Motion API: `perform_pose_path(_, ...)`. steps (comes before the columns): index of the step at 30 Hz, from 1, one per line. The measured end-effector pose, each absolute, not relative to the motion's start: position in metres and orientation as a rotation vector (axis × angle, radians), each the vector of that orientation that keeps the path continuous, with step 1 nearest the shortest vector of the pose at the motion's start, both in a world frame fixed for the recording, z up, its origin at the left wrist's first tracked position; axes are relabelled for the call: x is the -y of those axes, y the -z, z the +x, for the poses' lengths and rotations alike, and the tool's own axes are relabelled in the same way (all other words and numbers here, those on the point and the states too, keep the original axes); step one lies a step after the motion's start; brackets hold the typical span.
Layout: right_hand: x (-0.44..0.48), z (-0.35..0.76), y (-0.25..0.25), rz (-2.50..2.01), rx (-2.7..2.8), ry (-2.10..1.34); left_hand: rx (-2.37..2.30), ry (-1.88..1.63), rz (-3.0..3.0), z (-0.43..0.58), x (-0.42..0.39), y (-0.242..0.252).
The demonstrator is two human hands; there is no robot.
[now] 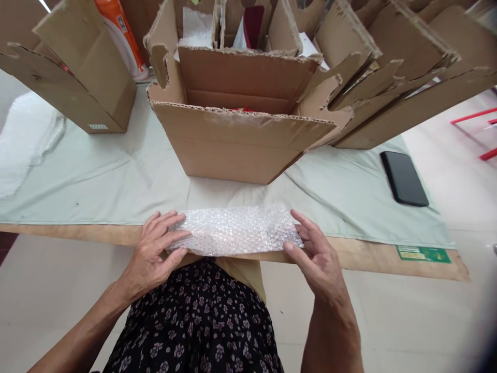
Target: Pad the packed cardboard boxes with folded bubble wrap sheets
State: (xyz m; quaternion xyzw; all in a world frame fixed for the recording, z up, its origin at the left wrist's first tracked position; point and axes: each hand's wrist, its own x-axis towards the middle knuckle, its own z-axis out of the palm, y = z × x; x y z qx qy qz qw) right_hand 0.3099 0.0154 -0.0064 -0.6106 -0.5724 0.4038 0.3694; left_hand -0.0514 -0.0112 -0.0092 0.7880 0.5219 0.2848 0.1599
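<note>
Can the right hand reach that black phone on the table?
Probably yes. The black phone lies flat on the cloth, off to the right of the right hand, with nothing between them. The hand would first have to let go of the bubble wrap bundle.

Bubble-wrap bundle [236, 231] on the near edge of the table [368, 255], gripped between left hand [153, 252] and right hand [316, 257] — open carton [233, 142] directly beyond both hands; phone [404, 177] beyond the right hand, to its right.

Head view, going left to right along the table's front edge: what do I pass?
left hand → bubble-wrap bundle → right hand → green label stuck on the board's edge
</note>
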Motion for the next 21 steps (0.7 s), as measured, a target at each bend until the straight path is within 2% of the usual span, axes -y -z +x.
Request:
perform_pose_path(12, -0.019, 0.324, 0.003, -1.422, 1.831, -1.023, -1.440, -0.837, 2.007, -0.063, 0.007, 0.004)
perform_pose_path(17, -0.018, 0.324, 0.000, -1.475, 1.748, -1.083, -1.531, -1.041, 1.758, -0.054, 0.003, -0.003)
perform_pose_path(21, -0.020, 0.311, 0.000, -1.534, 1.461, -1.111, -1.673, -1.198, 1.612, -0.042, -0.008, -0.009)
